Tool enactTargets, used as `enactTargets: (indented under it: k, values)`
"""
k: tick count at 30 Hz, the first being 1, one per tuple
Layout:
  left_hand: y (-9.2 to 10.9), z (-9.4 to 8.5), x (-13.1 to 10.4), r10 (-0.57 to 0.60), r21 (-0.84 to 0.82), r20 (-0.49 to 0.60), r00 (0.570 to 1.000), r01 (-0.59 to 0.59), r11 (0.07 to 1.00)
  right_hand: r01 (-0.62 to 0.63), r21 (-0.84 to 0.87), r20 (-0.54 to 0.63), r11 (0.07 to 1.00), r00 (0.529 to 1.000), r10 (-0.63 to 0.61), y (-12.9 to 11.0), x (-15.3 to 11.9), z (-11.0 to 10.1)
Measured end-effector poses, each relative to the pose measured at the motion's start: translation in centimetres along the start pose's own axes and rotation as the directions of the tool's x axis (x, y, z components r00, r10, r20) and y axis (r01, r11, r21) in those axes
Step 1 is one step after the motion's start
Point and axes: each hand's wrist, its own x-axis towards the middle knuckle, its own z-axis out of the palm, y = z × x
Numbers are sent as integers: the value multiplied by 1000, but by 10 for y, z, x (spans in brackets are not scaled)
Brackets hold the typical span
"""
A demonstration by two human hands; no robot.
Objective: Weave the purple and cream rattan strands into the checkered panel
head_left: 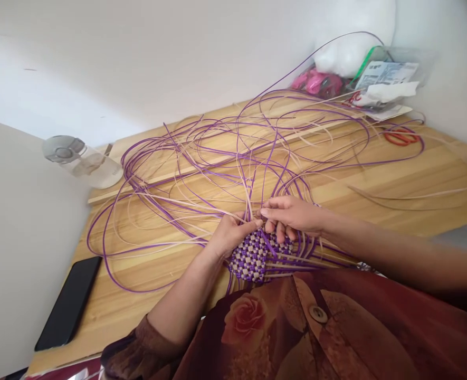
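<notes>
A purple and beige woven piece (249, 258) lies at the table's near edge, against the patterned shirt. Long purple and beige strands (150, 190) run out from it in loose loops over the table. On the piece's upper edge, my left hand (235, 232) is closed, its thumb pressed on the weave where several strands rise. Close beside it, my right hand (286, 215) has thumb and index finger pinched together at the strands, the other fingers curled over the weave. The exact strand between its fingertips is too small to make out.
A black phone (69, 303) lies at the table's left edge, and a clear bottle with a grey lid (86, 161) stands behind it. Orange-handled scissors (401, 138) lie at the right. Plastic bags (354, 53) and papers (389, 74) fill the back right corner by the wall.
</notes>
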Motion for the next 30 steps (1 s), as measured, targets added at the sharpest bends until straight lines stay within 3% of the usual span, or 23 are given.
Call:
enactTargets:
  k: [3,5,7,9,11,13,15,18,20,21,23,25,28,30]
  values:
    - [0,0,0,-9,38,-16,1000,9,999,119,-346,-93,931,983,-160,-11,12,-1]
    - [-1,-2,1,-39,83,-50,998,43,996,175,-625,-173,761,919,-354,-14,25,-15]
    - [-3,-4,2,-65,133,-84,994,76,988,77,-787,-283,612,837,-469,-15,43,-43]
    - [-5,-4,3,-64,191,-99,993,82,978,-147,-809,-464,569,754,-465,-14,62,-77]
    - [-4,-5,4,-40,238,-98,994,62,969,-230,-799,-519,556,730,-444,-14,79,-107]
    - [0,-7,2,-31,259,-76,997,50,965,-245,-803,-517,543,739,-432,-15,88,-123]
    - [8,-11,-1,-54,272,-11,998,55,961,-250,-828,-493,502,752,-438,-18,89,-125]
    - [21,-20,-6,-76,341,136,988,26,940,-239,-882,-443,405,713,-544,-25,71,-109]
    - [26,-25,-7,-78,383,203,976,-6,924,-118,-915,-358,386,680,-640,-28,52,-89]
    - [27,-26,-7,-80,392,220,972,-13,920,-5,-916,-294,401,687,-664,-28,43,-76]
    - [26,-27,-5,-68,389,225,972,-25,921,249,-852,-135,460,746,-653,-24,28,-48]
    - [22,-27,-2,-29,381,202,979,-51,923,405,-751,-4,522,787,-616,-18,22,-19]
    - [16,-27,0,-18,394,155,988,-45,918,476,-683,41,554,782,-621,-8,24,13]
    - [14,-26,1,-46,401,134,990,-11,916,472,-687,14,553,769,-639,-4,27,20]
